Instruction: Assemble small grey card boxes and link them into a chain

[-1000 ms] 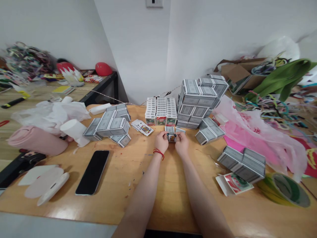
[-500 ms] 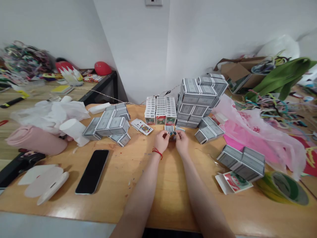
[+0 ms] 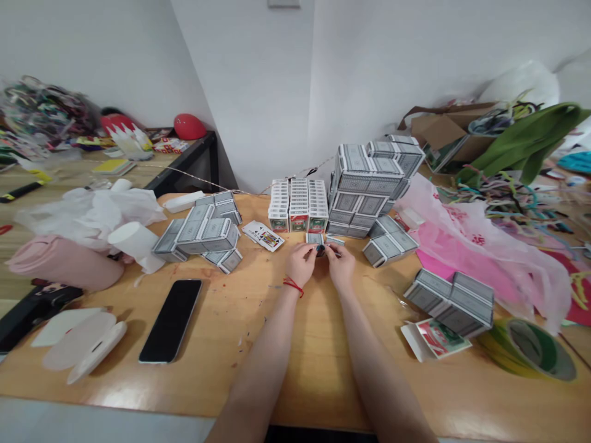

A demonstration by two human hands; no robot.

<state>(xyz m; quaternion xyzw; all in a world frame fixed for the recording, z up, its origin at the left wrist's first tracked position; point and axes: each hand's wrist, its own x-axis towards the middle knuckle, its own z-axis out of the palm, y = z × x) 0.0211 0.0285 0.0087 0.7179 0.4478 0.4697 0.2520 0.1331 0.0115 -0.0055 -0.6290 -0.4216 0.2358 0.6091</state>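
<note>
My left hand (image 3: 301,263), with a red string bracelet at its wrist, is closed in a pinch. Opposite it, my right hand (image 3: 340,264) is pinched too, its fingertips almost meeting those of the left. Between the fingertips shows a small dark bluish thing (image 3: 320,250), too small to name. Just beyond the hands a grey-backed playing card pack (image 3: 314,237) lies on the wooden table (image 3: 318,344). Behind it stand three columns of stacked card boxes (image 3: 298,206). Loose playing cards (image 3: 263,236) lie face up to the left of my hands.
A tall block of joined grey card boxes (image 3: 367,191) rises at back right; a similar cluster (image 3: 201,231) sits left. Nearer me are a black phone (image 3: 170,321), an opened card box (image 3: 438,339), and yellow tape (image 3: 529,349). Pink plastic (image 3: 489,246) covers the right side.
My fingertips have drawn closer together. The dark bits that showed apart at each hand now appear as one small dark spot between them. The view has shifted slightly.
</note>
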